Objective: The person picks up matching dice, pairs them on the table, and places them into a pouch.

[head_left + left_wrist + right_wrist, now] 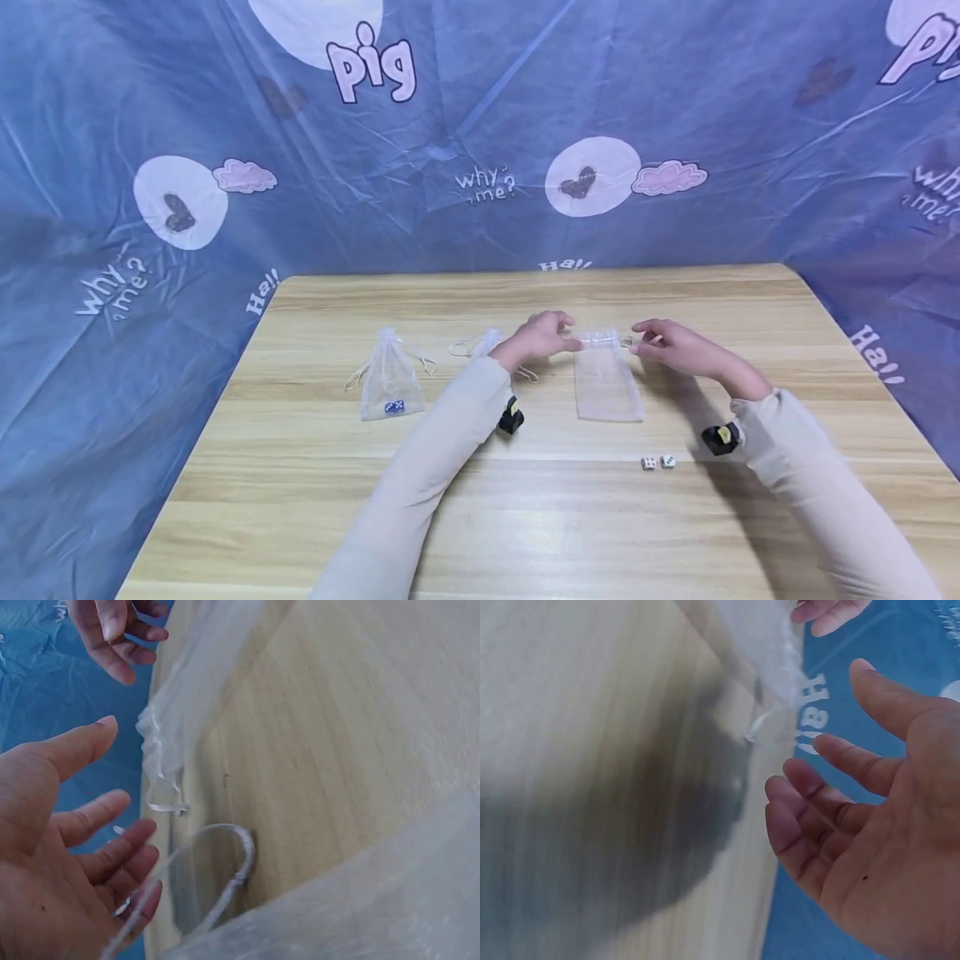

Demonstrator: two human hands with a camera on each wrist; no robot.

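Note:
A flat, sheer white drawstring pouch [609, 385] lies on the table with its gathered top pointing away from me. Beside the left end of that top is my left hand [543, 336]; its fingers are spread and hold nothing in the left wrist view. My right hand [669, 346] is at the other end, next to a small cord loop [759, 737], with loosely bent fingers and no cord between them. Two white dice [648, 463] sit nearer to me, below the pouch. A second pouch [489, 342] is partly hidden behind my left wrist.
Farther left lies a pouch [388, 375] with its neck drawn in and blue dice [393, 407] inside. The wooden table [525, 517] ends at a blue printed cloth [450, 100] hanging behind and at both sides.

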